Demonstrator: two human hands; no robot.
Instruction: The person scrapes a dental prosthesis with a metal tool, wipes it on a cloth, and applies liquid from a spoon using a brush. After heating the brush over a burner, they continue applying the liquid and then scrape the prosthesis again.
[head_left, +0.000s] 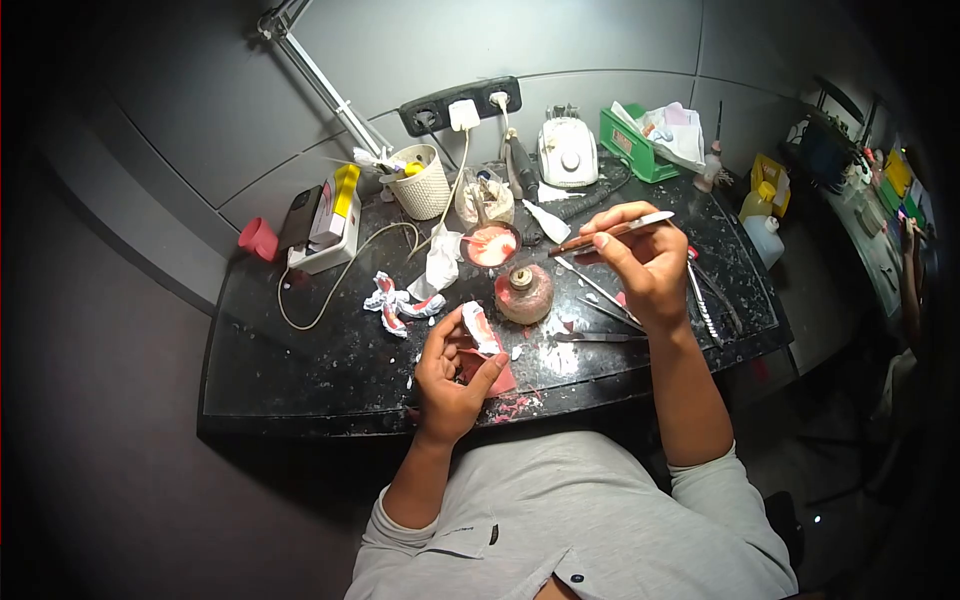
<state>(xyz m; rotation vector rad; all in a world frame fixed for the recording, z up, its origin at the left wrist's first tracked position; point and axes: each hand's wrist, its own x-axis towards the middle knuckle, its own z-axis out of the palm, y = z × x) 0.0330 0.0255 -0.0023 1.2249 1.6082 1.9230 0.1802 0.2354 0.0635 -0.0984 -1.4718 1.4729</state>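
Observation:
My left hand (450, 385) is closed around a white dental cast piece (480, 328) with pink wax along it. A flat pink wax sheet (500, 378) shows just below that hand, at the table's front. My right hand (648, 262) is raised over the table and grips a slim wax knife (606, 235) with a brownish middle, its dark end directed left. Between the hands stands a round spirit burner (524, 297) with a metal neck. Behind it, a small pan (491, 244) contains pink and white wax.
More white-and-pink cast pieces (390, 305) lie left of the burner. Metal tools (600, 337) are on the right of the black table (300, 380). At the back are a woven basket (420, 185), a white control unit (567, 147) and a green box (632, 145).

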